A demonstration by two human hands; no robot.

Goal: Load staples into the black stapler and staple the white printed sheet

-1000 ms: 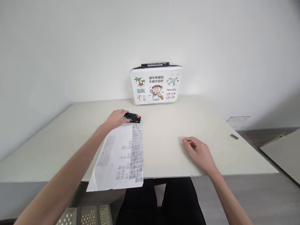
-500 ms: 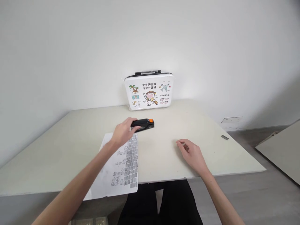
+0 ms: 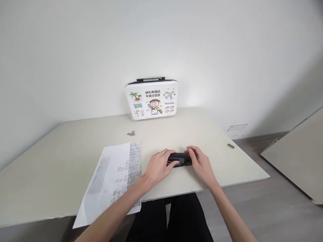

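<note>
A black stapler (image 3: 181, 159) with an orange part at its right end is held just over the near middle of the table. My left hand (image 3: 159, 166) wraps round its left end, thumb in front and fingers behind. At the other end, the fingers of my right hand (image 3: 201, 164) close on the orange part and cover most of it. Left of the stapler lies a stack of printed paper sheets (image 3: 109, 164), partly under my left forearm. Small grey staple strips (image 3: 131, 133) rest behind the paper, and one more staple strip (image 3: 230, 146) is near the right edge.
A white case (image 3: 152, 107) with cartoon prints and a black handle leans upright against the wall (image 3: 202, 50). The pale table (image 3: 50, 161) ends at my lap, and the paper overhangs its front edge. A white panel (image 3: 297, 154) stands to the right.
My left hand has brought the stapler right and down towards me. My right hand has taken hold of its orange end. Staple strips behind the paper now show. The view has shifted slightly right.
</note>
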